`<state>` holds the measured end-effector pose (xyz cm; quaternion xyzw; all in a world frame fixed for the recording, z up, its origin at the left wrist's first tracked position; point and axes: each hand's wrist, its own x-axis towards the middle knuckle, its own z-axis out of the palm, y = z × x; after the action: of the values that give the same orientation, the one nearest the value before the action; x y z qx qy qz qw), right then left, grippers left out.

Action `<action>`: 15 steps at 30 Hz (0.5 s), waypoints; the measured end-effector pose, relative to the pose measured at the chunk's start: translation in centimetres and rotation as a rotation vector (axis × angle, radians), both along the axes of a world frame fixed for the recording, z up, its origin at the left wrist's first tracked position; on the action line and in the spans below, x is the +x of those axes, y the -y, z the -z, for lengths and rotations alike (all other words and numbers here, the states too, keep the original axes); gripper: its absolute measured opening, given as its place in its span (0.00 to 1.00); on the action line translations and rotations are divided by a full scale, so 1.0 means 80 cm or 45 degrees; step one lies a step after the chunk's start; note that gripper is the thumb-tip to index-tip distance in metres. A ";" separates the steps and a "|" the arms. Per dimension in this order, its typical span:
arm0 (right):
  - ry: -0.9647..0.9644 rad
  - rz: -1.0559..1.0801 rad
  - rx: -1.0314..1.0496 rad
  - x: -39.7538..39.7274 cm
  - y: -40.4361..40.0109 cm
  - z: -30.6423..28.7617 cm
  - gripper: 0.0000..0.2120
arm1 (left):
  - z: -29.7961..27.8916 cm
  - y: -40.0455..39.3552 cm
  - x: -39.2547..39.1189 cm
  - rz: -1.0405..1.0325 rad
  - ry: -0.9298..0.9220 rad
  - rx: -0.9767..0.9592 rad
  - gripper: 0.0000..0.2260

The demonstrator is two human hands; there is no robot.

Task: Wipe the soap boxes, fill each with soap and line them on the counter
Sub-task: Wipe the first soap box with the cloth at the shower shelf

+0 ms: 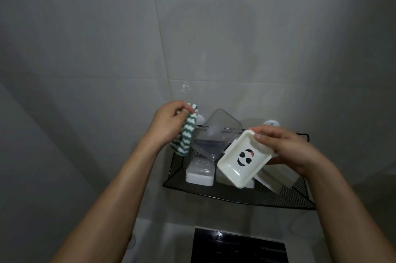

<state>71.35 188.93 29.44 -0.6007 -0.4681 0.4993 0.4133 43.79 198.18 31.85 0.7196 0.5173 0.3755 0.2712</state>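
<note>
At 6 o'clock, nearest, lies a black panel (237, 247). Above it the mesh rack (235, 195) holds white boxes (200, 173). At 4 o'clock of centre, the right hand (287, 149) grips a tilted panda box (244, 160) by its far end. A clear box (216, 134) leans behind. At 8 o'clock, the left hand (169, 123) clutches a striped cloth (188, 132) against the tiled wall (107, 37).

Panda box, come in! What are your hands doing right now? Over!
Left hand grips striped cloth. Right hand holds panda box tilted over mesh shelf. Cloth not touching it. Clear box sits between.
</note>
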 end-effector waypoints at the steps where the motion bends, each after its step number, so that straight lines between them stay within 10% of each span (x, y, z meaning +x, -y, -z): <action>1: 0.028 -0.031 -0.003 -0.002 -0.001 -0.002 0.08 | -0.003 0.002 0.005 0.082 0.013 -0.060 0.07; 8: 0.172 -0.091 0.009 -0.004 -0.009 -0.007 0.07 | -0.002 0.007 0.018 0.303 -0.084 -0.102 0.09; 15: -0.078 0.400 -0.001 0.012 -0.010 0.007 0.15 | 0.019 0.015 0.014 -0.035 0.457 -0.377 0.10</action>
<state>72.34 189.71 28.90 -0.6511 -0.3553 0.4468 0.5002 44.90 197.01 30.37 0.5865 0.5200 0.4213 0.4562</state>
